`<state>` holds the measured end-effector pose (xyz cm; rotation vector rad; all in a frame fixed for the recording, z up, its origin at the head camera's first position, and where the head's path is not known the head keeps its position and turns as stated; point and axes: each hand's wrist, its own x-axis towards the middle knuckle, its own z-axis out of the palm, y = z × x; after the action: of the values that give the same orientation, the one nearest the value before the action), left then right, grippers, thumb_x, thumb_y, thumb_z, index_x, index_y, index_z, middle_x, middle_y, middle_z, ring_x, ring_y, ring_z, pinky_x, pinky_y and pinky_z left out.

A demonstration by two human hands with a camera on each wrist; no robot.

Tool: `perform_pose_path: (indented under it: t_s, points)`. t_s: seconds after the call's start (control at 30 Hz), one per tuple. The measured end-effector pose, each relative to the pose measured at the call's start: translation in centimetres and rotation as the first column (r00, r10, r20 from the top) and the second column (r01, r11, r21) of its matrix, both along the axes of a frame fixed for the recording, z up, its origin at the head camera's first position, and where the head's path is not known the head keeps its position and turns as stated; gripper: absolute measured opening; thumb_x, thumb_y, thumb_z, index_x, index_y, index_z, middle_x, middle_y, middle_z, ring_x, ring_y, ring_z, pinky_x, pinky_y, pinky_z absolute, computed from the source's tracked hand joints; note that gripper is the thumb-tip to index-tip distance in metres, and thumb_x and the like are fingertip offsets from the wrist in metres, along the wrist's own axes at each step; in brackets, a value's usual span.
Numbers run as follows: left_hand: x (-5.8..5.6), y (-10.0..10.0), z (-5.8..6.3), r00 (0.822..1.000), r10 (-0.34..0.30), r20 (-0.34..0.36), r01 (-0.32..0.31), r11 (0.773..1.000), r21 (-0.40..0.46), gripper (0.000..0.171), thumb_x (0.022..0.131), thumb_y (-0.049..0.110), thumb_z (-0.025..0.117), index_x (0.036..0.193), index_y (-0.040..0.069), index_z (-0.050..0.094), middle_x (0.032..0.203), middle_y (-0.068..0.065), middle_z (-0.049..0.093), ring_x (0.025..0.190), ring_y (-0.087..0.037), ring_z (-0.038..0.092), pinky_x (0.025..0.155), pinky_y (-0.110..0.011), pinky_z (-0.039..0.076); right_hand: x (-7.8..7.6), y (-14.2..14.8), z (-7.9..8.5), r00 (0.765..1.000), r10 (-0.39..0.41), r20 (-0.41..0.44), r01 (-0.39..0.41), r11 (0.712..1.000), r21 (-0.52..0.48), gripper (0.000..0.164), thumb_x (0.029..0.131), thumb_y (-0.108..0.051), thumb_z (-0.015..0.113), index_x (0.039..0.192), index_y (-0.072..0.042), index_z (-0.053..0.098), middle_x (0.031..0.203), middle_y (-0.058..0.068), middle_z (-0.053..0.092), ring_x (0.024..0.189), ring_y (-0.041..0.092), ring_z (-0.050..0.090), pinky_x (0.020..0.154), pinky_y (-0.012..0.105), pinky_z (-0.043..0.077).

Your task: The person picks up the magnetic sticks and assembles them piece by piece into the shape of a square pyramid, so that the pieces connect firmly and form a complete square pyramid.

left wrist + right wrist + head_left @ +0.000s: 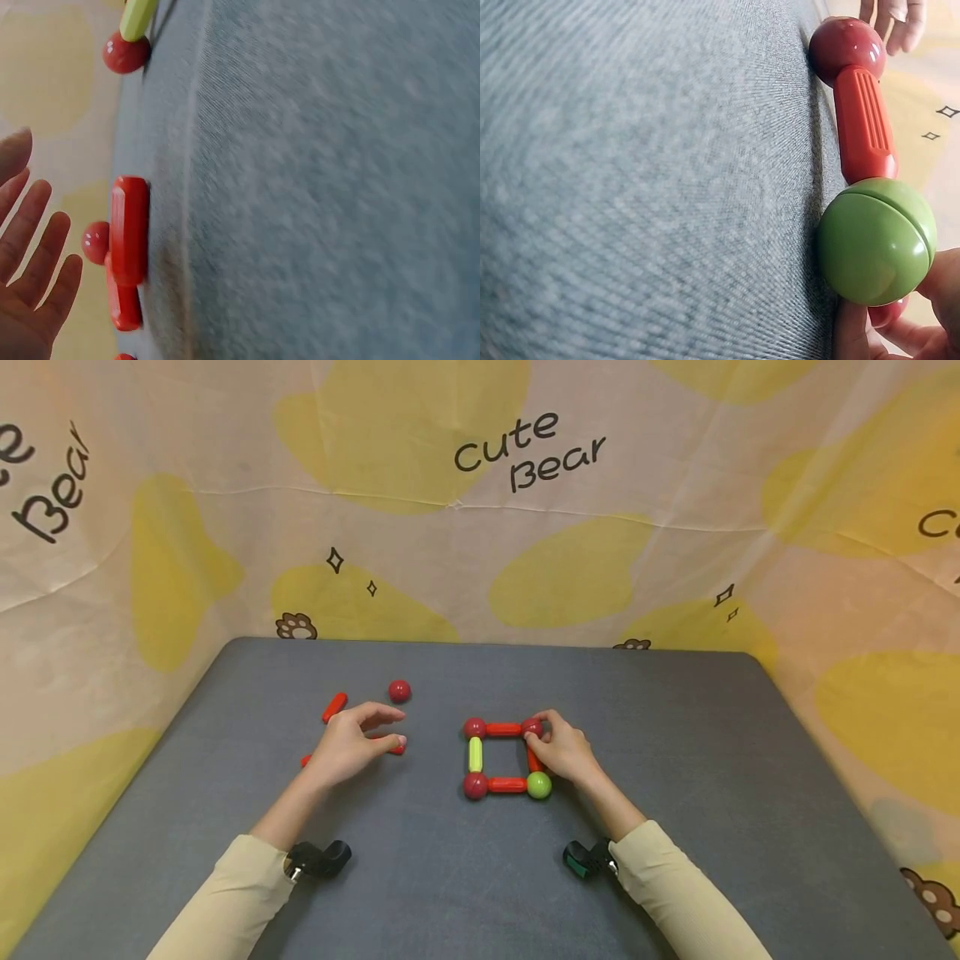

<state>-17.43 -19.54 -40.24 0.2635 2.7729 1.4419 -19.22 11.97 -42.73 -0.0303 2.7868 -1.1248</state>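
Item: one square frame (503, 729), lying on the bench (690, 743) before you. Corners: far-left red ball (475, 728), near-left red ball (476, 786), far-right red ball (532, 727), green ball (538, 785) at near right. Sides: three red, plus one yellow-green rod (476, 755) at left.

Step in hand, as judged: squaring the far-right corner. Best practice: line up your right-side red rod (535, 761) with the ball, press gently along its length, and avoid twisting the other joints apart.

Right hand (567, 753): fingers nearly closed, your thumb and forefinger pinching the far-right red ball; your thumb hides the joint.

Left hand (348, 747): fingers spread, nothing held; raised above loose red rods, one (334, 707) beyond it. Loose red ball (400, 692): beyond your left fingertips, apart from them.
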Motion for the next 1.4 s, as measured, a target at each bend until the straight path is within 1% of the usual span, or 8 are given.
perform_pose_path:
  t_s: [0.1, 0.17, 0.43, 0.6, 0.73, 1.0, 1.2, 1.4]
  points:
    - [0.0, -0.4, -0.3, 1.000, 0.001, 0.011, -0.001, 1.000, -0.026, 0.038, 0.075, 0.021, 0.077, 0.109, 0.012, 0.066, 0.110, -0.003, 0.064, 0.110, -0.026, 0.058, 0.091, -0.045, 0.045, 0.0, 0.0, 0.0, 1.000, 0.000, -0.001, 0.000, 1.000, 0.005, 0.037, 0.087, -0.026, 0.060, 0.120, -0.009, 0.053, 0.071, 0.004, 0.060, 0.044, 0.012, 0.050, 0.044, 0.026, 0.039]
    - [0.1, -0.5, -0.5, 1.000, 0.006, 0.002, -0.005, 0.998, -0.062, 0.038, 0.074, 0.021, 0.077, 0.109, 0.011, 0.066, 0.110, -0.003, 0.065, 0.110, -0.026, 0.058, 0.092, -0.045, 0.044, 0.1, 0.0, 0.0, 1.000, 0.000, -0.001, 0.000, 1.000, 0.008, 0.037, 0.087, -0.026, 0.060, 0.120, -0.009, 0.053, 0.071, 0.005, 0.060, 0.044, 0.012, 0.051, 0.044, 0.026, 0.039]
    - [0.0, -0.5, -1.3, 0.998, 0.033, -0.051, -0.041, 0.983, -0.178, 0.034, 0.073, 0.017, 0.077, 0.105, 0.009, 0.068, 0.108, -0.010, 0.066, 0.102, -0.026, 0.059, 0.083, -0.043, 0.046, 0.0, -0.1, -0.1, 1.000, -0.010, -0.005, 0.010, 1.000, 0.023, 0.038, 0.087, -0.026, 0.060, 0.120, -0.009, 0.053, 0.071, 0.004, 0.059, 0.048, 0.013, 0.050, 0.046, 0.025, 0.039]
    - [0.0, -0.4, -1.6, 0.998, 0.032, -0.055, -0.044, 0.973, -0.225, 0.033, 0.074, 0.018, 0.076, 0.104, 0.009, 0.069, 0.110, -0.011, 0.065, 0.105, -0.028, 0.057, 0.086, -0.043, 0.043, 0.0, -0.1, -0.1, 1.000, -0.012, -0.002, 0.012, 1.000, 0.024, 0.038, 0.087, -0.026, 0.060, 0.120, -0.008, 0.053, 0.071, 0.004, 0.059, 0.047, 0.013, 0.050, 0.045, 0.025, 0.039]
    - [0.0, -0.2, -1.7, 0.998, 0.037, -0.048, -0.047, 0.970, -0.239, 0.031, 0.074, 0.017, 0.075, 0.103, 0.010, 0.069, 0.108, -0.011, 0.066, 0.104, -0.028, 0.057, 0.084, -0.042, 0.044, 0.0, -0.1, -0.1, 1.000, -0.011, 0.001, 0.011, 1.000, 0.022, 0.039, 0.087, -0.026, 0.060, 0.120, -0.008, 0.053, 0.071, 0.004, 0.060, 0.047, 0.013, 0.050, 0.045, 0.026, 0.039]
    - [-0.1, 0.1, -1.9, 0.998, 0.039, -0.046, -0.050, 0.964, -0.260, 0.027, 0.073, 0.015, 0.075, 0.099, 0.011, 0.071, 0.098, -0.008, 0.069, 0.092, -0.026, 0.059, 0.076, -0.039, 0.046, 0.0, -0.1, 0.0, 1.000, -0.014, 0.001, 0.014, 1.000, 0.028, 0.039, 0.087, -0.027, 0.060, 0.120, -0.008, 0.053, 0.072, 0.004, 0.060, 0.048, 0.013, 0.051, 0.045, 0.025, 0.039]
    - [-0.2, 0.2, -2.0, 0.999, 0.019, -0.042, -0.030, 0.964, -0.263, 0.024, 0.073, 0.011, 0.074, 0.097, 0.008, 0.071, 0.086, -0.005, 0.070, 0.081, -0.021, 0.061, 0.068, -0.033, 0.046, -0.1, -0.1, -0.1, 1.000, -0.016, 0.000, 0.015, 0.999, 0.034, 0.039, 0.087, -0.027, 0.060, 0.120, -0.008, 0.053, 0.072, 0.004, 0.059, 0.050, 0.013, 0.050, 0.046, 0.025, 0.039]
    - [-0.3, 0.3, -1.8, 1.000, 0.006, -0.022, -0.012, 0.960, -0.280, 0.023, 0.074, 0.009, 0.073, 0.097, 0.007, 0.072, 0.086, -0.007, 0.070, 0.080, -0.022, 0.061, 0.068, -0.034, 0.046, -0.2, 0.0, -0.1, 1.000, -0.009, -0.002, 0.009, 0.999, 0.037, 0.039, 0.087, -0.027, 0.060, 0.120, -0.008, 0.053, 0.073, 0.004, 0.061, 0.051, 0.013, 0.051, 0.047, 0.025, 0.039]
